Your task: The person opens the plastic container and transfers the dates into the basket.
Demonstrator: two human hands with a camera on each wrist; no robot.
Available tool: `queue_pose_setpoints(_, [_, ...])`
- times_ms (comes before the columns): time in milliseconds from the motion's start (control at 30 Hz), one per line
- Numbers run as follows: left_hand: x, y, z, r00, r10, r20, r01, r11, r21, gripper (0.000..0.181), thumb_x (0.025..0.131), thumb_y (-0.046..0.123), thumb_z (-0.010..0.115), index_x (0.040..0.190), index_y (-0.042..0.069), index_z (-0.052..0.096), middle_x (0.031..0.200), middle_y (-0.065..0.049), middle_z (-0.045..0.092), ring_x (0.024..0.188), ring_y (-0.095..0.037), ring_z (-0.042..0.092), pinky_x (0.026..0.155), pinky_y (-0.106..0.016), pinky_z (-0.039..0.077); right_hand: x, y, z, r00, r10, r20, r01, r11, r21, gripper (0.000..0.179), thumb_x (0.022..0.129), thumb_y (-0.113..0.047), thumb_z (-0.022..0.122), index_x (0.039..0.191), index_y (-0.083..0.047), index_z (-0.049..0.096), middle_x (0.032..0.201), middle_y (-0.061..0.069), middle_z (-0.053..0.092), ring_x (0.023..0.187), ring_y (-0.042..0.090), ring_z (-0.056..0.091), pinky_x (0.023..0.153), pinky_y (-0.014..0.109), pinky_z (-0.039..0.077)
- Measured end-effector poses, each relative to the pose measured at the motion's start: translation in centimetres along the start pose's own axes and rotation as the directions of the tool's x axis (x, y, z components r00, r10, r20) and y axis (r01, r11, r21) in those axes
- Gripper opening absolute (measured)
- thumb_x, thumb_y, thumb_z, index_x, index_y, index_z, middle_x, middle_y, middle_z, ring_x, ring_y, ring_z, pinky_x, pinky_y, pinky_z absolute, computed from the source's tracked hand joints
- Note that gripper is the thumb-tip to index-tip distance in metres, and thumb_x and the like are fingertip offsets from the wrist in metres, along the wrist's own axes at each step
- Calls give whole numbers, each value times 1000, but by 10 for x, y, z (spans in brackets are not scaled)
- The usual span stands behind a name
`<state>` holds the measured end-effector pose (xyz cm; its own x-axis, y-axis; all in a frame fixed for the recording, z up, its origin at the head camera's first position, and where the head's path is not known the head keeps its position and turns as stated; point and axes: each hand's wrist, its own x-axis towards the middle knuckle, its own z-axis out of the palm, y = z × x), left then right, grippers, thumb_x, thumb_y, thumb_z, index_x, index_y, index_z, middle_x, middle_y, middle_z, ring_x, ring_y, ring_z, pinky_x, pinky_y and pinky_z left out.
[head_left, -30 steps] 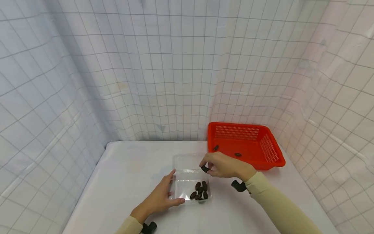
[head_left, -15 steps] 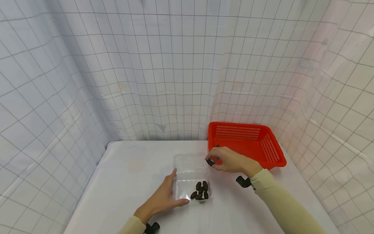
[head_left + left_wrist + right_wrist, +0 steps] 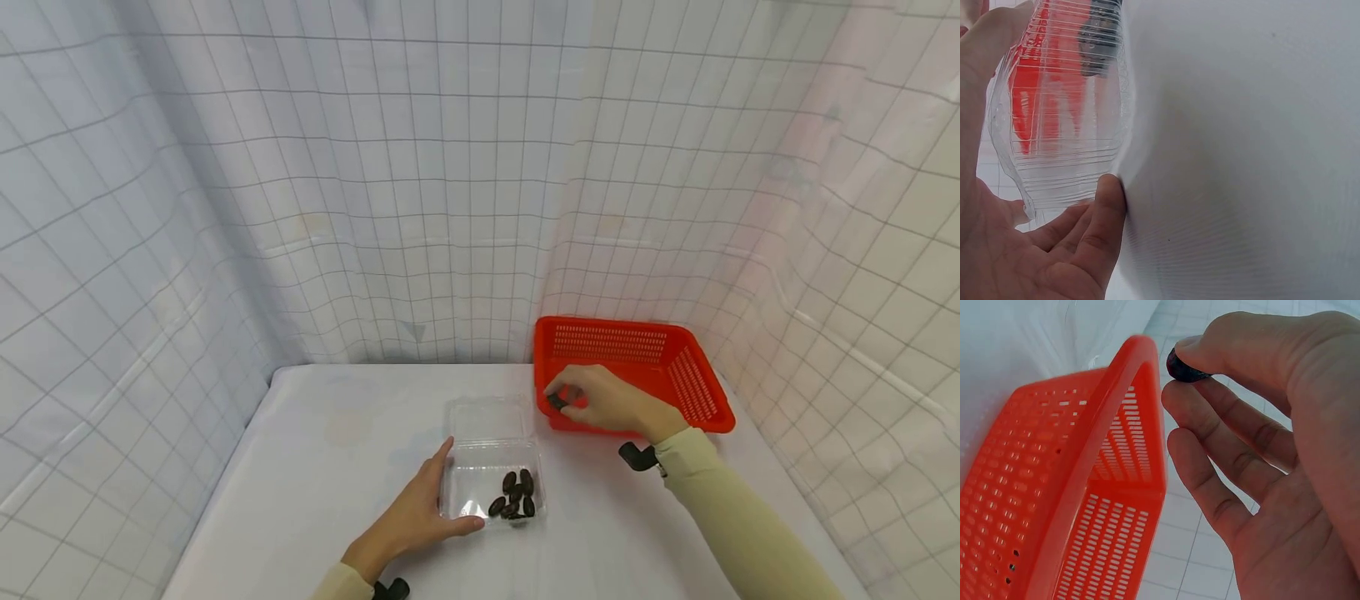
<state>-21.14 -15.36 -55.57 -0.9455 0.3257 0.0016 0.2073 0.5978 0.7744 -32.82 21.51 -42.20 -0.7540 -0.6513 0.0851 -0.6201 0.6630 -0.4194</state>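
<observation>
My left hand (image 3: 420, 512) holds the left side of an opened clear plastic clamshell box (image 3: 468, 482), thumb along its near edge and fingers along the side. Several dark oval date-like fruits (image 3: 527, 482) lie in the right part of its base. Through the wall in the left wrist view, dark fruit (image 3: 1099, 47) shows blurred. My right hand (image 3: 611, 400) pinches one dark date-like fruit (image 3: 1185, 369) between thumb and index finger, over the near left rim of the red basket (image 3: 678, 335). That hand hides part of the basket's inside.
Slotted walls (image 3: 1110, 537) surround the red basket, which stands at the table's back right. The box's lid (image 3: 487, 417) lies folded back, close to the basket's left. White gridded curtains (image 3: 450, 192) enclose the white table (image 3: 322, 467) at the back and sides.
My right hand has carried the pinched fruit right and away from me, from beside the box's lid to over the basket's rim. My left hand has stayed on the box.
</observation>
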Motion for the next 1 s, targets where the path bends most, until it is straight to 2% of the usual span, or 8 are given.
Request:
queue_pose_setpoints(233, [0, 1, 0, 1000, 0, 6, 0, 1000, 18, 141, 85, 59, 102, 187, 10, 18, 171, -27, 54, 141, -35, 67, 112, -60, 61, -1, 16, -7, 997, 80, -24, -79, 996, 36, 34, 105, -8, 85, 138, -16, 82, 125, -6, 81, 113, 17, 71, 104, 46, 63])
queue_pose_setpoints(400, [0, 0, 0, 1000, -7, 8, 7, 1000, 14, 142, 84, 58, 102, 188, 10, 18, 172, -27, 54, 141, -34, 67, 114, -62, 59, 3, 29, -11, 995, 92, -35, -91, 995, 47, 34, 106, -6, 82, 138, -16, 82, 124, -5, 80, 118, 24, 71, 109, 55, 62])
queue_pose_setpoints(500, [0, 0, 0, 1000, -5, 7, 5, 1000, 18, 142, 84, 58, 102, 188, 10, 18, 170, -27, 55, 140, -34, 67, 114, -62, 59, 7, 37, -13, 995, 99, -33, -98, 995, 33, 34, 106, -5, 82, 138, -15, 82, 126, -3, 81, 119, 26, 72, 109, 52, 62])
queue_pose_setpoints(567, [0, 0, 0, 1000, -2, 5, 2, 1000, 24, 142, 84, 58, 103, 187, 10, 18, 169, -27, 56, 138, -33, 67, 113, -61, 59, 10, 42, -15, 993, 117, -24, -116, 993, 32, 35, 106, -5, 82, 139, -14, 82, 128, -1, 81, 118, 26, 71, 105, 48, 62])
queue_pose_setpoints(733, [0, 0, 0, 1000, -4, 9, 3, 1000, 19, 142, 84, 58, 103, 187, 10, 18, 168, -26, 56, 136, -31, 68, 110, -57, 61, 16, 51, -18, 984, 179, 2, -178, 983, 50, 35, 106, -7, 83, 140, -14, 82, 128, 1, 81, 108, 22, 69, 97, 42, 62])
queue_pose_setpoints(800, [-1, -1, 0, 1000, -6, 12, 6, 1000, 16, 142, 84, 58, 103, 187, 10, 18, 169, -25, 55, 136, -30, 68, 109, -56, 62, 18, 56, -19, 982, 191, 9, -191, 980, 53, 34, 106, -9, 84, 139, -16, 83, 126, 0, 81, 108, 20, 70, 99, 42, 63])
queue_pose_setpoints(1000, [-1, -1, 0, 1000, -4, 9, 4, 1000, 13, 141, 85, 58, 102, 188, 11, 18, 173, -28, 53, 143, -38, 66, 116, -65, 58, 24, 65, -19, 972, 230, 39, -232, 971, 61, 32, 107, -10, 82, 138, -17, 83, 122, -1, 82, 111, 20, 71, 101, 43, 64])
